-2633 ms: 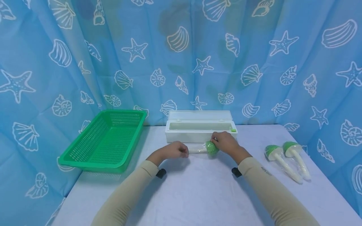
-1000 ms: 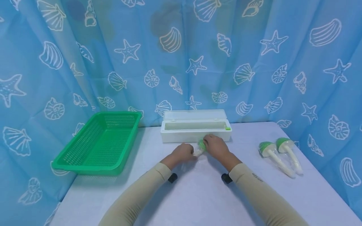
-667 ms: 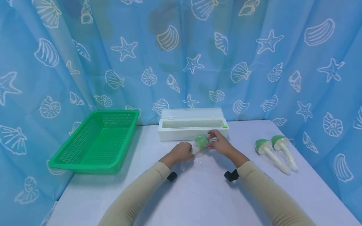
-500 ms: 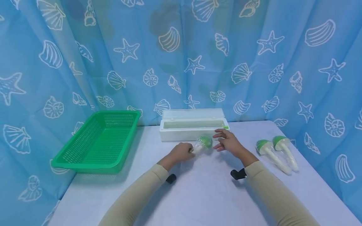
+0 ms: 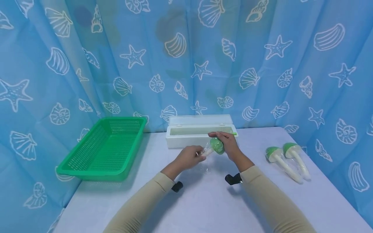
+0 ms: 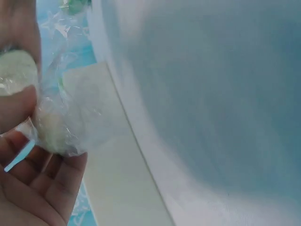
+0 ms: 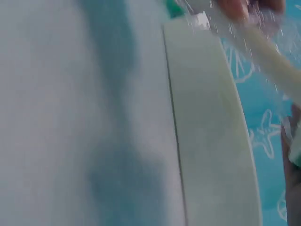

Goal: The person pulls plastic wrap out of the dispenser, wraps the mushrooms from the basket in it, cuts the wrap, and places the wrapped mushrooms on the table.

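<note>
A mushroom-shaped piece with a green domed cap and a white stalk is held off the table in front of the long white box, loosely covered in clear plastic film. My left hand pinches the stalk and the film around it. In the left wrist view the crinkled film hangs by the left fingertips. My right hand holds the cap from above and the right, its fingers bent over it. The stalk crosses the upper right of the right wrist view, where the right hand is mostly cut off.
The white box stands at the back with its lid raised and a small green tab at its right end. A green perforated basket is at the left. Two film-covered green-capped mushroom shapes lie at the right.
My right hand moved off the cap to the right, fingers spread, and has come back onto it. The left hand kept the stalk, and the piece has been turned and lifted.
</note>
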Available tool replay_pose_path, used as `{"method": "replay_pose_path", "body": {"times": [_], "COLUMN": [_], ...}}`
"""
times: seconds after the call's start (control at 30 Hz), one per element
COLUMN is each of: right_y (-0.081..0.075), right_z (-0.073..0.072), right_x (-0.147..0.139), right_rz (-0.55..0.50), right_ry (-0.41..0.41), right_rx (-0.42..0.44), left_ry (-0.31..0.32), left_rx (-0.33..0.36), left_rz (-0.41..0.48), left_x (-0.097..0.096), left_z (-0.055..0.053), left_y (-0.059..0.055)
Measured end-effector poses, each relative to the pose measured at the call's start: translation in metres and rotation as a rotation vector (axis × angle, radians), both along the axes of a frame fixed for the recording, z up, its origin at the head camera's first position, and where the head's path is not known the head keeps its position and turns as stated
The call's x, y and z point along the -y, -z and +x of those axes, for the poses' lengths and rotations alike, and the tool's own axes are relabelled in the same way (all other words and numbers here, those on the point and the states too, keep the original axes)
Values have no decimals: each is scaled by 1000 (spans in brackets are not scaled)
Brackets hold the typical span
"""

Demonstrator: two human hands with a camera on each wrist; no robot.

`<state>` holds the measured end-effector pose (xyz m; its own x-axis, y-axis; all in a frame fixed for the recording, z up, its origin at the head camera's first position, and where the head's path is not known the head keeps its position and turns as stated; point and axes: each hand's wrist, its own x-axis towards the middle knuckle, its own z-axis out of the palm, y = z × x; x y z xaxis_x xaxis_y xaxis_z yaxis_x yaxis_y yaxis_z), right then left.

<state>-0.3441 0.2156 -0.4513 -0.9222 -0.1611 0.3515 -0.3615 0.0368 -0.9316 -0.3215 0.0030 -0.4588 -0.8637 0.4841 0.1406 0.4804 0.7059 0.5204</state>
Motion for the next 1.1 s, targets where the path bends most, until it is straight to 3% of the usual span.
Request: {"method": "replay_pose_path", "body": {"times": [0.13, 0.2, 0.27, 0.4, 0.53, 0.67, 0.77, 0.87, 1.03, 1.1], "right_y": [7, 8, 7, 8, 8, 5, 2, -2, -5, -4], "right_z": [0, 0, 0, 0, -3, -9, -13, -15, -11, -10], "right_x": [22, 28, 33, 32, 31, 31, 29, 29, 32, 32], "right_rz": [-296, -387, -347, -127, -12, -56, -163, -256, -269, -264], "right_ry": [140, 182, 181, 149, 243, 367, 423, 436, 349, 310], "right_rx": [-3, -31, -69, -92, 38, 164, 222, 283, 412, 437], "left_ry": [-18, -15, -12, 0, -2, -41, -56, -54, -74, -103], "left_rx": [-14, -10, -4, 40, 68, 29, -93, -306, -720, -809], "left_rz": [51, 73, 78, 66, 38, 4, -84, -208, -352, -351], "left_x": [-3, -4, -3, 0, -2, -8, -12, -12, -9, -7], "left_z": [3, 4, 6, 6, 5, 8, 13, 16, 16, 15], "left_y": [0, -1, -2, -3, -4, -6, -7, -7, -9, -9]}}
